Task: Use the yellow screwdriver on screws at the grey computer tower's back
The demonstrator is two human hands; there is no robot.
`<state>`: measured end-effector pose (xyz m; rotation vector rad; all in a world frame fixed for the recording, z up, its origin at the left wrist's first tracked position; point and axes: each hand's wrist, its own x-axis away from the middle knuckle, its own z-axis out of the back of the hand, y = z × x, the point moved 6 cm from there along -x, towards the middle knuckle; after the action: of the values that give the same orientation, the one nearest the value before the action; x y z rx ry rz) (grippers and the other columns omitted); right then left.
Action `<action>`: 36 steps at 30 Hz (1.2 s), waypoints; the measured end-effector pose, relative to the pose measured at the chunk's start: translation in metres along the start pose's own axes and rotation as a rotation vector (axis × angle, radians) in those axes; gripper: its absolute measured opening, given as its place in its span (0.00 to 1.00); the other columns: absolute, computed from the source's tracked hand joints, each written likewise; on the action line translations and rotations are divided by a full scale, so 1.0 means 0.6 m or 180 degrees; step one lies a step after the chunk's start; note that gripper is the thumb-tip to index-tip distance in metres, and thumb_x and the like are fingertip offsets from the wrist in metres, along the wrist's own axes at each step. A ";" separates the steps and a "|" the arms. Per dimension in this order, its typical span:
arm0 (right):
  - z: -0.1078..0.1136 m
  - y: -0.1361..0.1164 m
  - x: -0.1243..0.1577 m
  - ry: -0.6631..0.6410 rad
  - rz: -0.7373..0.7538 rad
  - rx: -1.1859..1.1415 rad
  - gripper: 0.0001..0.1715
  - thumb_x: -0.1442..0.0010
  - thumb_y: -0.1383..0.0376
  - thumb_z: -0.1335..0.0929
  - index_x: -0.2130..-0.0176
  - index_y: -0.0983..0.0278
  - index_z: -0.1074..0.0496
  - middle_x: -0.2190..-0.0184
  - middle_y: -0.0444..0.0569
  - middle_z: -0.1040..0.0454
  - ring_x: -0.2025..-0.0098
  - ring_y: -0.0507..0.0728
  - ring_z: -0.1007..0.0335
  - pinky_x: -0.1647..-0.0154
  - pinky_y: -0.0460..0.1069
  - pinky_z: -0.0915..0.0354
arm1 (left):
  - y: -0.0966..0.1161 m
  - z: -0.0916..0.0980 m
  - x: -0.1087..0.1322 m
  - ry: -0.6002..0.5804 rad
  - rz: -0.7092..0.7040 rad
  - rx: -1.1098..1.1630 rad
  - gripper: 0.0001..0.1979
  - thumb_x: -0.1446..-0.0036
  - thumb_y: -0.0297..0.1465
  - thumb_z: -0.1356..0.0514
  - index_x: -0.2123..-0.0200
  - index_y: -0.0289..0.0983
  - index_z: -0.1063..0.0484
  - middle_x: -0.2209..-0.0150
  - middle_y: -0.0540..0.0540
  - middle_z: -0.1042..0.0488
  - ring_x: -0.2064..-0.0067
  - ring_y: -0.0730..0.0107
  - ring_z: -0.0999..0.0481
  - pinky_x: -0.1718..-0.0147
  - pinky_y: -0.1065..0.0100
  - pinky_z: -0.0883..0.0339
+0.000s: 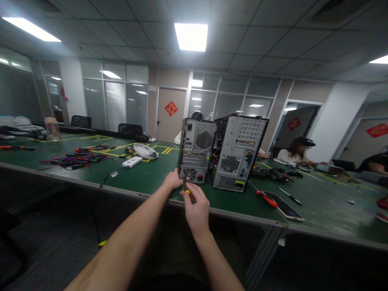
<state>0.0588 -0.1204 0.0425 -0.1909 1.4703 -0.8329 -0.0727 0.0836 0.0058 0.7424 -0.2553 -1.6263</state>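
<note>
Two PCs (197,157) stand mid-frame on our table (154,176). Our R hand (197,207) has fingers clamped on a black-yellow tool (185,185), ctr frame; L hand (172,179) touches the L PC's btm corner, fingers' state we can't tell.

glowing ceiling light (191,37), beige door (169,124)

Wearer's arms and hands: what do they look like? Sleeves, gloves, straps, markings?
Both forearms are bare as far as they show, with no sleeve in frame. The left hand and right hand are ungloved. No watch, bracelet, strap or attached cable shows at either wrist. Rings or small markings: too small to tell, and the left fingers are partly hidden.
</note>
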 end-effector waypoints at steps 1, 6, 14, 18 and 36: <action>0.000 0.002 0.002 -0.0037 -0.0008 -0.0003 0.17 0.34 0.64 0.31 0.46 0.61 0.21 0.46 0.57 0.23 0.47 0.61 0.24 0.49 0.53 0.24 | 0.001 0.001 0.001 -0.0002 0.0007 0.0000 0.38 0.49 0.60 0.36 0.45 0.40 0.34 0.48 0.34 0.21 0.45 0.47 0.21 0.52 0.61 0.30; 0.000 0.008 0.008 -0.0075 -0.0086 -0.0053 0.18 0.33 0.64 0.33 0.45 0.62 0.23 0.45 0.57 0.24 0.44 0.61 0.25 0.47 0.54 0.25 | 0.002 0.003 0.003 -0.0026 0.0034 -0.0012 0.39 0.49 0.60 0.37 0.44 0.39 0.35 0.48 0.33 0.21 0.45 0.47 0.21 0.53 0.61 0.30; -0.009 0.027 0.014 0.0271 -0.0418 -0.0380 0.18 0.34 0.59 0.31 0.48 0.66 0.23 0.49 0.60 0.23 0.53 0.60 0.20 0.55 0.52 0.22 | 0.004 0.004 0.004 -0.0022 -0.0015 -0.0008 0.38 0.49 0.60 0.37 0.46 0.38 0.34 0.48 0.33 0.22 0.46 0.46 0.21 0.52 0.61 0.30; -0.008 0.023 0.011 0.0283 -0.0340 -0.0281 0.18 0.33 0.60 0.32 0.47 0.65 0.23 0.49 0.59 0.22 0.51 0.61 0.21 0.52 0.53 0.23 | 0.004 0.003 0.004 -0.0030 -0.0021 0.0001 0.38 0.49 0.61 0.37 0.46 0.39 0.34 0.49 0.34 0.21 0.46 0.47 0.21 0.53 0.61 0.30; -0.008 -0.001 0.009 -0.0025 -0.0196 0.0191 0.16 0.34 0.65 0.33 0.49 0.65 0.23 0.48 0.59 0.22 0.50 0.60 0.23 0.55 0.51 0.23 | -0.006 -0.004 -0.005 0.0030 -0.0068 -0.0030 0.40 0.49 0.61 0.37 0.45 0.39 0.35 0.49 0.35 0.21 0.46 0.48 0.21 0.51 0.61 0.31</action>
<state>0.0536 -0.1223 0.0377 -0.1951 1.4362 -0.9239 -0.0739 0.0880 0.0028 0.7476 -0.2334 -1.6428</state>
